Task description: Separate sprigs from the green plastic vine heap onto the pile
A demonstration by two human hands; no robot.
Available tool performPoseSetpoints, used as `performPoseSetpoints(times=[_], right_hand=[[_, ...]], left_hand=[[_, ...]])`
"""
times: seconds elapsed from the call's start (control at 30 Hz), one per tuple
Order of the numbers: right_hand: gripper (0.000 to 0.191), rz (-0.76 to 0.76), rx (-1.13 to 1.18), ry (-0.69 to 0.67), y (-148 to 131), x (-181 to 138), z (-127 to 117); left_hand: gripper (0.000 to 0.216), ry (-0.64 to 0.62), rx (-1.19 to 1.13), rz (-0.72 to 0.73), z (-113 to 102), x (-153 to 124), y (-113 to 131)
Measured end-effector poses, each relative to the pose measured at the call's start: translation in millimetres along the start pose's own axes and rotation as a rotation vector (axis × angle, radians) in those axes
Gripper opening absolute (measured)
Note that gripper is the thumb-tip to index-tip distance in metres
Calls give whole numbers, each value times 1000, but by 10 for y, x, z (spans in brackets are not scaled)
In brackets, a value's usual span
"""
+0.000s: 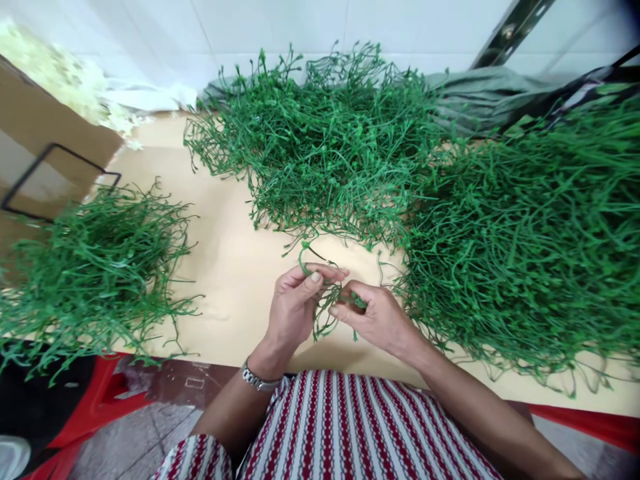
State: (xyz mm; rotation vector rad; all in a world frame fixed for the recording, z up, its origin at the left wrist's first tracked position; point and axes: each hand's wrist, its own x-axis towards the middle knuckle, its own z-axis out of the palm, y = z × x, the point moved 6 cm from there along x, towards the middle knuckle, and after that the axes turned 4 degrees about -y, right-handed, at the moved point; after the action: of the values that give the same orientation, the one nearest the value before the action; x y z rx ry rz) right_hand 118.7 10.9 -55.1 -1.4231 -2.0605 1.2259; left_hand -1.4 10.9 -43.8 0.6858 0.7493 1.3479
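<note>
Between my two hands, over the near edge of the table, is a small green plastic stem (327, 313) with thin branching sprigs. My left hand (295, 303) pinches it between thumb and fingers, with a curled end rising above the thumb. My right hand (373, 317) has its thumb and fingers closed around the sprigs on the other side. The fingers partly hide the stem. A large heap of similar green stems (520, 247) lies just right of my right hand, and another heap (335, 140) spreads beyond both hands.
A smaller pile of green stems (110, 260) overhangs the table's left front edge. Behind it stand a cardboard box (95, 143) and a black wire frame (83, 157). Pale cream flowers (55, 80) lie at the far left. Red stools (100, 393) stand below the tan tabletop (225, 267).
</note>
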Motion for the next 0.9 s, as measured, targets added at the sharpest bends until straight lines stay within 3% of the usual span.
performPoseSetpoints(times=[0.13, 0.23, 0.4, 0.47, 0.5, 0.57, 0.63, 0.73, 0.77, 0.9], right_hand=[[7, -160, -109, 185, -40, -25, -85], [10, -342, -265, 267, -79, -79, -144], [24, -466, -558, 297, -120, -125, -163], [27, -496, -624, 319, -163, -136, -162], [28, -506, -650, 322, -186, -138, -155], [28, -528, -693, 322, -237, -145, -129], [27, -556, -728, 318, -290, -158, -95], [26, -608, -763, 305, -357, -191, -42], [25, -630, -766, 295, -374, -203, -25], [24, -737, -744, 263, -418, -239, 50]], left_hand=[[9, 71, -61, 22, -59, 4, -22], [16, 131, 73, -69, -214, -41, -19], [24, 132, 846, -320, -604, -260, 150], [26, 184, 1180, -278, -671, -350, 353], [25, 234, 1312, -172, -638, -386, 488], [16, 320, 1473, 174, -424, -458, 747], [6, 235, 1507, 453, -115, -488, 819], [10, -102, 1477, 417, 189, -351, 549], [12, -135, 1488, 381, 213, -296, 453], [18, -65, 1411, 269, 87, -141, 204]])
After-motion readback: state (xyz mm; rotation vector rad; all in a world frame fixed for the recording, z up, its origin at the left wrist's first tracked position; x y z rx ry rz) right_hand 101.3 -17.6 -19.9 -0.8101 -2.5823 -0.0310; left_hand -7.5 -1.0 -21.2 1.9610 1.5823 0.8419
